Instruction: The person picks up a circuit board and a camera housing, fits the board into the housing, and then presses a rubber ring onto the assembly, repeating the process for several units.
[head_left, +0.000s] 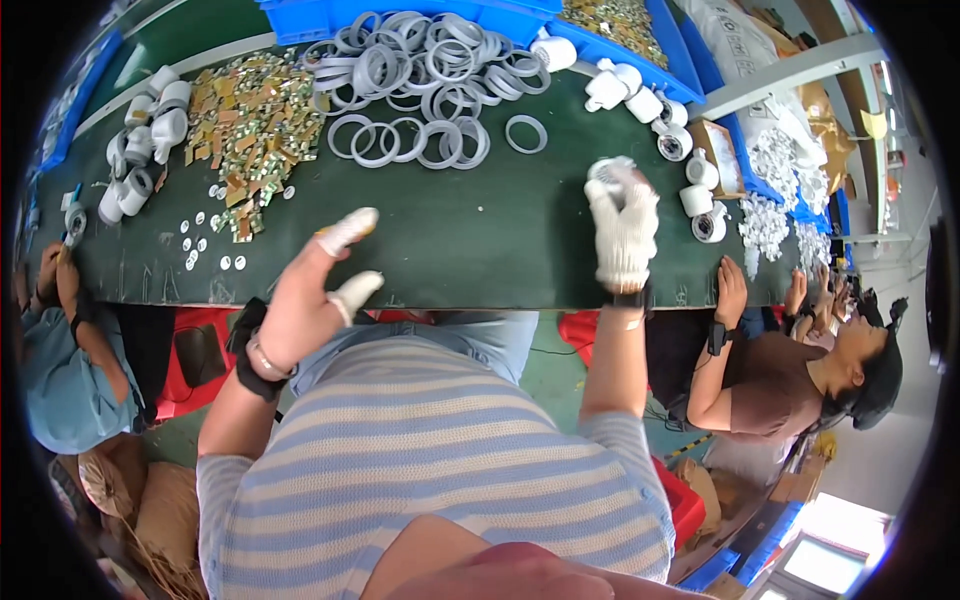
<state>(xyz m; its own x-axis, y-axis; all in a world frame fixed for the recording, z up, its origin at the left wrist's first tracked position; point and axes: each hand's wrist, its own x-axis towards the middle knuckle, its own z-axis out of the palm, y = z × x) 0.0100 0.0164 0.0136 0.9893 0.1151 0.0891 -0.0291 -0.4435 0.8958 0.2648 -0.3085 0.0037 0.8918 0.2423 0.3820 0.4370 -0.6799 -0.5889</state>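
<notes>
My left hand point(305, 295) hovers over the near edge of the green table, white covers on its fingertips. Thumb and forefinger are spread apart with nothing between them. In a white knitted glove, my right hand point(624, 235) is out over the right part of the table, closed on a white round plastic housing point(607, 170). The glove and motion blur partly hide that housing. Beyond my hands lies a heap of translucent grey rings point(440, 65), with a few loose ones at its near side. Small circuit boards point(250, 130) are piled to the left of the rings.
White housings stand in groups at the left point(150, 125) and right point(695, 200). Small white discs point(200, 243) lie near the boards. Blue bins point(660, 75) line the far side. Clear plastic parts point(765, 225) are heaped at right. Co-workers sit on both sides, one hand point(731, 292) resting at the table edge.
</notes>
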